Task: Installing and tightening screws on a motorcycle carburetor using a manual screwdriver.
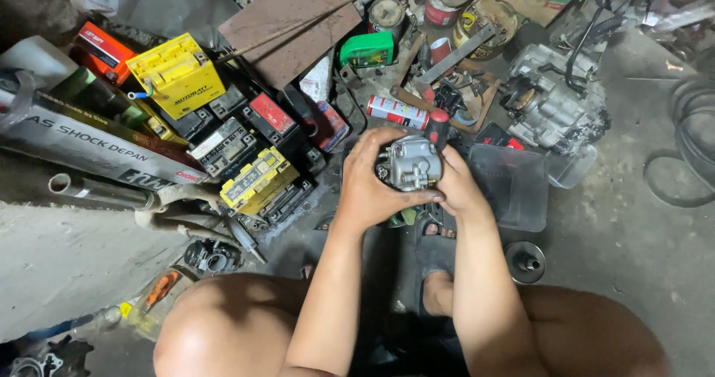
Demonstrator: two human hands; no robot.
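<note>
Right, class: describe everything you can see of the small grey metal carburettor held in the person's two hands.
The small grey metal carburettor looks like dull cast alloy, blocky, with round ports and small fittings on its faces. It is held above the cluttered floor, the left hand wrapped round its left side and underside, the right hand against its right side. A red-handled tool rises just behind it.

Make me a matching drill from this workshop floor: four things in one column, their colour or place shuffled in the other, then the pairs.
Things:
1. carburetor
2. spray can
3. battery at upper left
4. clear plastic tub

Descriptions:
A. yellow, among other batteries
B. empty-looking, just right of the right hand
C. grey metal, held between both hands, the left hand wrapped around it
D. white and red, lying on its side above the hands

Pairs: 1-C, 2-D, 3-A, 4-B
</note>
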